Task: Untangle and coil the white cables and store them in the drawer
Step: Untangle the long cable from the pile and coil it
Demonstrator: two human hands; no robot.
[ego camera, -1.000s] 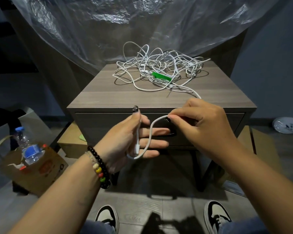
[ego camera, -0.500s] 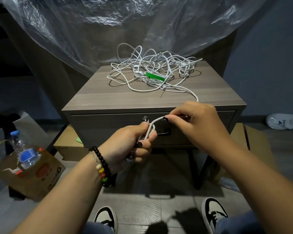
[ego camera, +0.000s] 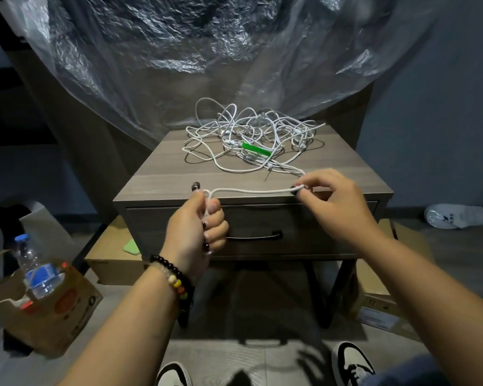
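A tangle of white cables [ego camera: 251, 135] lies on top of a grey-brown nightstand [ego camera: 162, 176], with a green strip [ego camera: 255, 149] in the middle of it. One white cable [ego camera: 254, 190] runs out of the pile along the front edge. My left hand [ego camera: 195, 229] is a fist around the folded end of that cable, in front of the drawer. My right hand [ego camera: 335, 199] pinches the same cable between thumb and fingertips further along, at the nightstand's front right. The cable hangs taut between the hands. The drawer [ego camera: 262, 227] with its dark handle [ego camera: 254, 236] is closed.
Crumpled clear plastic sheeting [ego camera: 207, 51] hangs behind the nightstand. A paper bag [ego camera: 53, 307] with a water bottle [ego camera: 37, 271] stands on the floor at left. Cardboard boxes [ego camera: 385, 302] sit under and right of the stand. A white slipper [ego camera: 457, 215] lies far right. My shoes [ego camera: 352, 363] are below.
My left hand has closed from flat into a fist around the cable end. The hands have moved apart, and the cable between them has gone from a slack loop to a straight stretch.
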